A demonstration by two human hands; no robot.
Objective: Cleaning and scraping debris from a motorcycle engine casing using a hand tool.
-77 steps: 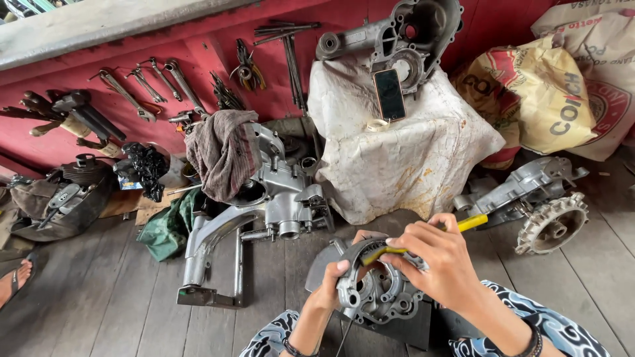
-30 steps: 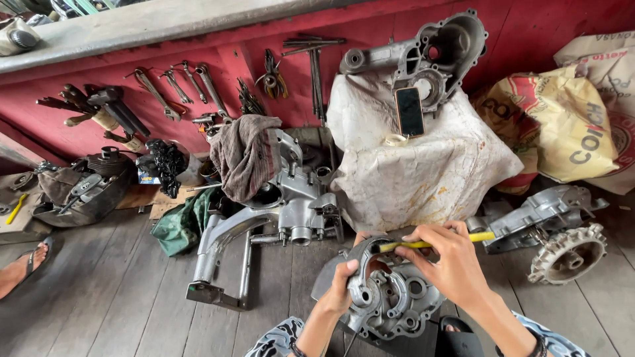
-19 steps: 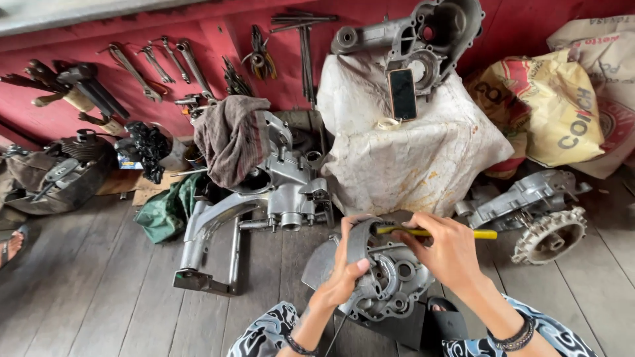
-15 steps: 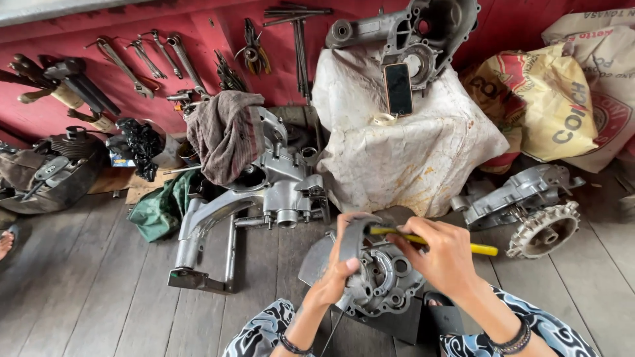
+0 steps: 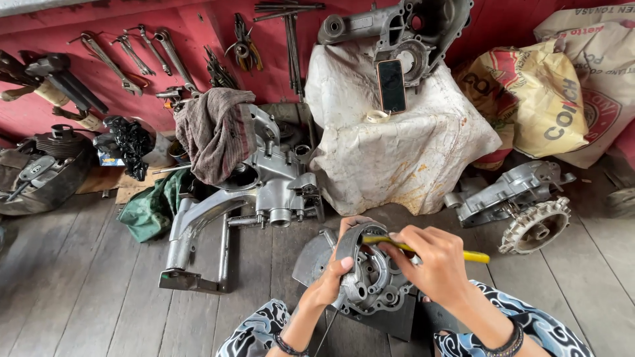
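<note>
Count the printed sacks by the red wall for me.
2. One yellow and red sack leans beside the white cloth-covered block; a larger white sack stands behind it at the right edge. Others may be hidden beyond the frame.

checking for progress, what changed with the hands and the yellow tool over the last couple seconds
Little changed. The right hand kept its grip on the yellow-handled tool, tip at the engine casing, shifting only slightly. The left hand kept bracing the casing's rim. Nothing was let go.
</note>
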